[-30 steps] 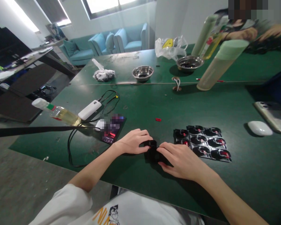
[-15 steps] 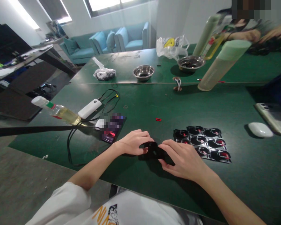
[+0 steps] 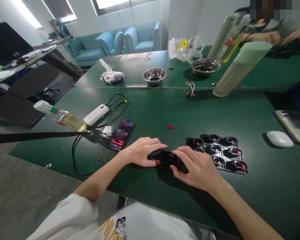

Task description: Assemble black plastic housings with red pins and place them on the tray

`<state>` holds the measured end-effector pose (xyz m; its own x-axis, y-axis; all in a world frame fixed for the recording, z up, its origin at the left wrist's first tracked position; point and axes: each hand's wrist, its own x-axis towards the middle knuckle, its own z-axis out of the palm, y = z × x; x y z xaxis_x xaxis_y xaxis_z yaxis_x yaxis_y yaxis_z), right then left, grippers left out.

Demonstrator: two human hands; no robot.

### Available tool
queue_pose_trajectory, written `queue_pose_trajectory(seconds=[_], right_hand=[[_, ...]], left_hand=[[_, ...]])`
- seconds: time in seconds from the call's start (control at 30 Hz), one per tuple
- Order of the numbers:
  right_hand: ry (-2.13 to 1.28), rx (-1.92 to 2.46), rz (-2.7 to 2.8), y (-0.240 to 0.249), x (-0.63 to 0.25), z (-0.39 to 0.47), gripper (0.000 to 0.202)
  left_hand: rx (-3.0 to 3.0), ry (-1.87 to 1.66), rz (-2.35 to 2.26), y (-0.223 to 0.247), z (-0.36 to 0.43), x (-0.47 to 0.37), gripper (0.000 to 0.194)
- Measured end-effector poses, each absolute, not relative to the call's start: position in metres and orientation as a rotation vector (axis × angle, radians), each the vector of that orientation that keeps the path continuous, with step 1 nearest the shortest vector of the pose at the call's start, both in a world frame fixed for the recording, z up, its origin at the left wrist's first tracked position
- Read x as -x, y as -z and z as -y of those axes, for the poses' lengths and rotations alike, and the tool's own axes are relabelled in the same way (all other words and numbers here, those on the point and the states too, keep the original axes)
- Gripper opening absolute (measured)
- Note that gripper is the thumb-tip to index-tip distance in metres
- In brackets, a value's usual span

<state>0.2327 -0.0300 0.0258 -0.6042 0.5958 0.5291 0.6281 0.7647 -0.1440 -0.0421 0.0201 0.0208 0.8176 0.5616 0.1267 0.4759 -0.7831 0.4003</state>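
Observation:
A glossy black part [image 3: 167, 158], flat-looking and of a kind I cannot make out, lies between my two hands just above the green table [image 3: 150, 115]. My right hand [image 3: 193, 166] pinches its right end between thumb and fingers. At the other end, my left hand [image 3: 145, 151] has its thumb below the part and its fingers along the top, the index finger stretched out. To the right of my right hand lie several black pieces with red details [image 3: 216, 151], set in rows. A small red piece [image 3: 170, 127] rests beyond the hands.
Left of my hands are a lit phone [image 3: 121, 136], a white power bank [image 3: 96, 114], cables and a tilted bottle [image 3: 65, 118]. Farther back stand a steel bowl [image 3: 154, 76], a second bowl [image 3: 206, 66] and a green-capped bottle [image 3: 242, 70]. A white case [image 3: 280, 138] is at right.
The black part has turned slightly and shows more of its shiny face. My left index finger has straightened out over it. The right hand keeps its hold.

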Motion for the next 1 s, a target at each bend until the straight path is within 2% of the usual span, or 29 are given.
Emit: queue_pose_trajectory(seconds=[0.13,0.3,0.5,0.63,0.73,0.8,0.93,1.0], right_hand=[[0.082,0.926,2.372,-0.024,-0.232,0.03,0.026],[0.091,0.918,2.343,-0.023,-0.231,0.029,0.03],[0.109,0.921,2.334,-0.021,-0.231,0.03,0.037],[0.085,0.918,2.331,-0.018,-0.23,0.031,0.043],[0.077,0.909,2.338,-0.017,-0.227,0.032,0.042],[0.09,0.897,2.339,-0.018,-0.226,0.032,0.041],[0.116,0.873,2.333,-0.018,-0.223,0.032,0.037],[0.117,0.869,2.335,-0.019,-0.223,0.031,0.037]], left_hand=[[-2.597,-0.472,-0.801,-0.031,-0.021,0.049,0.056],[-2.671,-0.713,-0.877,-0.029,-0.021,0.049,0.014],[-2.773,-0.91,-0.957,-0.02,-0.02,0.048,0.043],[-2.715,-0.899,-0.871,-0.023,-0.019,0.051,0.044],[-2.726,-0.797,-0.776,-0.025,-0.018,0.049,0.07],[-2.762,-0.774,-0.732,-0.025,-0.017,0.046,0.067],[-2.794,-0.831,-0.681,-0.024,-0.016,0.041,0.044],[-2.802,-0.821,-0.689,-0.024,-0.016,0.041,0.042]])
